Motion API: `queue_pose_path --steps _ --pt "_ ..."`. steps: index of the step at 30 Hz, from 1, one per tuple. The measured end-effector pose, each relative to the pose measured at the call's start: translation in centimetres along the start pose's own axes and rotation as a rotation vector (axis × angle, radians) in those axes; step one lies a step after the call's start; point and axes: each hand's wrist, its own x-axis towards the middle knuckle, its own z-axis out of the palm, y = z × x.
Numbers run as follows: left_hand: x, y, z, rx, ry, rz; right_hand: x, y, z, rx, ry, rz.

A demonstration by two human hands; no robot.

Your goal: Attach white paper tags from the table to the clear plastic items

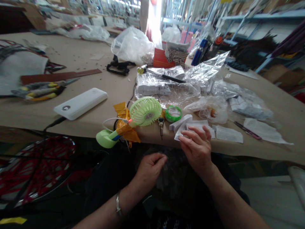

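My right hand (197,147) is over the table's front edge, fingers stretched out and slightly apart, the tips on a small pile of white paper labels (180,124). More white labels (197,124) lie partly under the fingers. Lower down and to the left, above my lap, my left hand (152,167) is closed, thumb pressed against the curled index finger. Whatever it may hold is hidden. A round green tin (173,113) with pale contents sits behind the labels. Left of it, a soldering-iron-like tool (161,127) points over the edge.
A green fan (145,111) is taped at the table edge, beside a white power bank (81,103). Clear plastic bags (207,108) and a black-shafted hammer-like tool (164,75) lie behind. Pliers (45,90) rest at left, tweezers (247,130) at right.
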Motion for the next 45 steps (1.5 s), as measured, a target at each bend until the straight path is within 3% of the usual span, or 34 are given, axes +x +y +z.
queue_pose_path --steps 8,12,17,23,27,33,45 --pt "0.3 2.4 2.5 -0.851 -0.249 -0.329 -1.5 -0.5 -0.6 0.132 0.002 -0.057" --pt "1.0 3.0 3.2 -1.045 -0.217 -0.342 -2.5 -1.9 -1.4 0.209 -0.057 -0.081" --pt "1.4 3.1 3.8 -0.969 -0.114 -0.374 -4.1 -2.5 -2.6 0.262 -0.145 -0.118" --pt "0.8 3.1 3.7 -0.764 -0.125 -0.459 -4.0 2.2 -3.1 -0.018 -0.083 0.017" --pt "0.5 3.2 3.8 -0.710 -0.120 -0.478 -3.8 4.4 -2.7 -0.202 -0.122 0.065" --pt "0.3 2.6 4.1 -0.668 -0.126 -0.480 -3.6 5.1 -2.4 -0.150 -0.051 0.057" --pt "0.0 2.8 4.2 -0.649 -0.194 -0.502 -2.8 5.2 -2.8 -0.106 -0.040 0.056"
